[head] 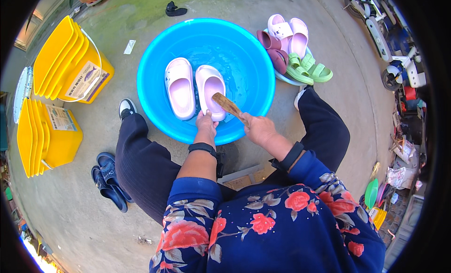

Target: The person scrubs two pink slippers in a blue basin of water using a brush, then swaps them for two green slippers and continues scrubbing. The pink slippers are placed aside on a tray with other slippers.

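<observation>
My left hand (206,122) grips the heel end of a pale pink slide sandal (210,83) inside a blue plastic basin (152,107). In my right hand (259,129) is the handle of a wooden-backed brush (227,105). Its head lies over the inner side of that sandal's footbed, and its bristles are hidden underneath. The matching pink slide sandal (180,89) sits just to the left, sole down, with dark spots on its strap. Shallow water (232,66) glistens across the basin floor.
Right of the basin, a light-coloured basin (290,80) holds pink, maroon and green slides (299,70). Stacked yellow buckets (95,73) stand at left, near dark blue slides (111,181). A black shoe (175,10) lies beyond the basin. A white scooter (378,38) is at far right.
</observation>
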Demonstrator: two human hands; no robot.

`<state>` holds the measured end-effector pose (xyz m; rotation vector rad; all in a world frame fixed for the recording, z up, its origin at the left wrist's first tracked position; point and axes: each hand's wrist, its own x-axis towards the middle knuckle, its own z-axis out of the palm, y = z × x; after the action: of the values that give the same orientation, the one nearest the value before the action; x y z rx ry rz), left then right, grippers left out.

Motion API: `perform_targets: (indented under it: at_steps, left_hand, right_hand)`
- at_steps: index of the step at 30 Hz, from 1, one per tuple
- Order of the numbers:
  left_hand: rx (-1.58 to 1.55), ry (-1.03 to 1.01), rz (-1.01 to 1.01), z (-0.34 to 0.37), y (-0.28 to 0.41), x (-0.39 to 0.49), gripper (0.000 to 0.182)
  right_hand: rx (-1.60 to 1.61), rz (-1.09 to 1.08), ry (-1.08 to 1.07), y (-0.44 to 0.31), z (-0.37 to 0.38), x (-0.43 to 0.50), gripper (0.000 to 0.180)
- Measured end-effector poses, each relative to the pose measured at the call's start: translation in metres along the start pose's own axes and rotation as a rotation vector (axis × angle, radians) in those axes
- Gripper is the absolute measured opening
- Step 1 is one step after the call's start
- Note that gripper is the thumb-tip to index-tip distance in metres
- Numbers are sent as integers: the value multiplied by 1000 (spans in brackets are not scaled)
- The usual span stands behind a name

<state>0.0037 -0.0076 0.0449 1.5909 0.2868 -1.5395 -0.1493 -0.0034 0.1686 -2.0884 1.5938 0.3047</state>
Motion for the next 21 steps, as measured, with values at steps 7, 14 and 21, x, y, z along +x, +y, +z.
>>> perform_targets:
  at_steps: [7,14,21]
  left_hand:
    - [-35,-80,-26,0,3,-2,29]
    - [-120,-66,-74,-2,2,3,32]
    - [-94,-58,-64,-2,3,1,34]
  right_hand:
    - [402,-11,0,4,8,18,39]
    - [281,-145,-63,-3,0,-15,41]
    - [269,-163,-81,9,-28,-39,40]
